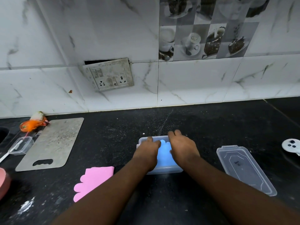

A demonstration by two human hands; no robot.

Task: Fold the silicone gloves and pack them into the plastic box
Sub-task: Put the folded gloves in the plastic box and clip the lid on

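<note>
A clear plastic box (164, 171) sits on the black counter in front of me, with a blue silicone glove (165, 154) lying inside it. My left hand (148, 149) rests over the box's left side and my right hand (181, 147) over its right side; both press down on the blue glove with fairly straight fingers, hiding much of it. A pink silicone glove (91, 180) lies flat on the counter to the left, partly under my left forearm. The box's clear lid (243, 168) lies to the right.
A grey cutting board (52, 143) lies at the left, with a small clear container (21, 145) and an orange scrubber (33, 124) beside it. A white round object (291, 144) sits at the far right. The tiled wall holds a socket panel (108, 74).
</note>
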